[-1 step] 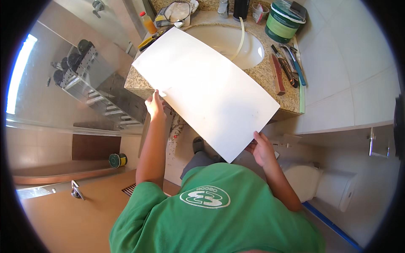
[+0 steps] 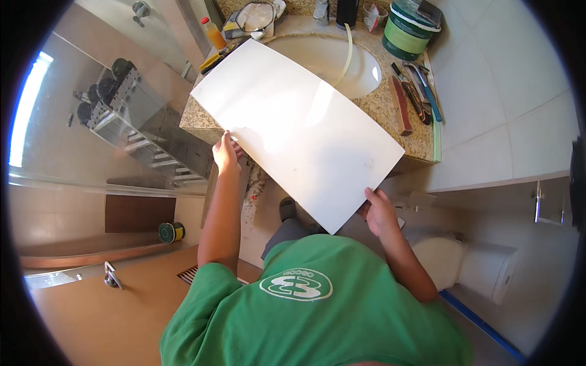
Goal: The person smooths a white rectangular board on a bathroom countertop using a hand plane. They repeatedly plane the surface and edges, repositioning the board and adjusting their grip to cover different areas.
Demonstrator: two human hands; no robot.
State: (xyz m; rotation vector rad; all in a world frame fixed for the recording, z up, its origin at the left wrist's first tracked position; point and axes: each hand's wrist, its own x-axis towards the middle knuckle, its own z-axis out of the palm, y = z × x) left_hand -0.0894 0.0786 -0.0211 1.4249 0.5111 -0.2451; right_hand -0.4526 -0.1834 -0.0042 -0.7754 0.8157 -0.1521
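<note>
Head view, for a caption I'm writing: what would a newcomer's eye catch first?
The large white panel comes first, held by the left hand and right hand, aslant over the granite counter. Then the green bucket at the counter's far right.

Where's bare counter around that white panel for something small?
Two small patches of granite counter look bare: the front-left corner, bordered by the white panel, and the strip between sink, panel and red-brown block. The right edge is crowded by the hammer and a black-and-orange tool; the back right holds the green bucket. The panel hides the counter beneath it.
</note>
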